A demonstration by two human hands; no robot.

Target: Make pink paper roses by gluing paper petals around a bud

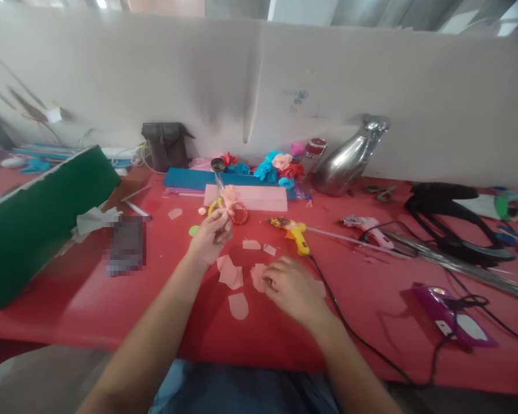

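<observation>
Raised over the red table, my left hand [212,233] is closed, its fingertips pinching a small pink paper flower [230,195]. Behind the flower lie scissors [240,214] with yellow and orange handles. My right hand [296,290] is low over the table, fingers curled together at a pink paper petal [258,277], with its fingertips on the petal's edge. To the left of it are more cut pink petals [229,272] and a single rounded petal [239,306]. Small pink scraps [251,245] are scattered just beyond.
A yellow glue gun [296,233] lies right of centre, its black cord running toward the front edge. Farther right are a pink glue gun [371,230] and a purple device [453,319]. A steel jug [349,158] and paper flowers [280,167] stand behind; a green box [47,224] is left.
</observation>
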